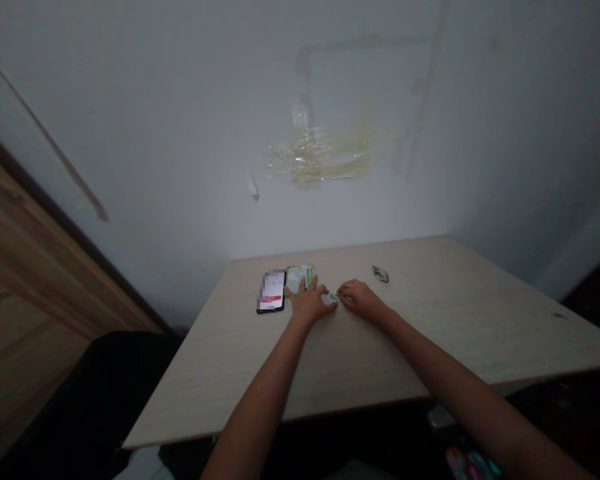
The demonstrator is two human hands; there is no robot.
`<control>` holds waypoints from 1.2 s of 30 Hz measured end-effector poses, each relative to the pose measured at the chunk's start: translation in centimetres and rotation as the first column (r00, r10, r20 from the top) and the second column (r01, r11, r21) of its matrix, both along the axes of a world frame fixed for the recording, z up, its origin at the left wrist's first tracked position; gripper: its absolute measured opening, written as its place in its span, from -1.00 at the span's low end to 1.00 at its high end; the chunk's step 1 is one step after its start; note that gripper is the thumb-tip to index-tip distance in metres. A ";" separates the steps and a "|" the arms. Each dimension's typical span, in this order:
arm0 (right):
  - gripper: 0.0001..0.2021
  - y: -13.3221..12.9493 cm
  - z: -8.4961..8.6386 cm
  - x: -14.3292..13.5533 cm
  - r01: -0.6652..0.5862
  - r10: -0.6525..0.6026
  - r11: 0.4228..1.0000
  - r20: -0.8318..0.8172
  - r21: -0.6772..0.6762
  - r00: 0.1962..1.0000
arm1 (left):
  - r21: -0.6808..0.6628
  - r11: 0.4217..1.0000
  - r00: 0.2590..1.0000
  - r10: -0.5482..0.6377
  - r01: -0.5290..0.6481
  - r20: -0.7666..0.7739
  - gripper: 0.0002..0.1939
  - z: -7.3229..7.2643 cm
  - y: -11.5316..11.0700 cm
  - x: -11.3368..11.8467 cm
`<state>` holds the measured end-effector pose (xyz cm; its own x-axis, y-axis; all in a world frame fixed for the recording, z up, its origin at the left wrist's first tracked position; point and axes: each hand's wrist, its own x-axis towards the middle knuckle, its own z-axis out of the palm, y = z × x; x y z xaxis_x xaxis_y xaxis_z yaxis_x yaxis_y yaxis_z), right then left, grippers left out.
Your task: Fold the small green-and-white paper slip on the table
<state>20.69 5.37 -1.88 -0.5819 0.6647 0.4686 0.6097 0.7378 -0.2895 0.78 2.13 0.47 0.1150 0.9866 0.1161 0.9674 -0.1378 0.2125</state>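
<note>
1. So the small scrap [329, 299] is lying on the table [380, 353], right in the gap between the thumb and index finger of the left hand [307, 305]. Its other end points at the fingertips of the right hand [363, 300].
2. Left hand is palm down with the fingers fanned well apart. Thumb and index sit around the scrap, while the other fingertips reach the near part of the green-and-white card [300, 275].
3. Right hand is curled, thumb and fingertips bunched close together right at the scrap's end. Honestly can't tell if they're pinching it or just touching, too small and dim.
4. Phone [271, 292] lies just left of the card, screen up and lit, partly pixelated.
5. There's a crumpled wrapper [380, 273] too, beyond the right hand and a bit to its right. What's inside it, if anything, I can't make out.
6. Behind it all, the wall [200, 133] has shiny tape [320, 160] stuck on it.
</note>
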 end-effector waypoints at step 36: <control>-0.73 0.3 -1.0 0.5 0.033 -0.030 0.999 -0.081 0.030 0.996 | 0.071 0.993 0.995 0.086 -0.089 0.050 -0.51 -0.2 -1.4 -0.1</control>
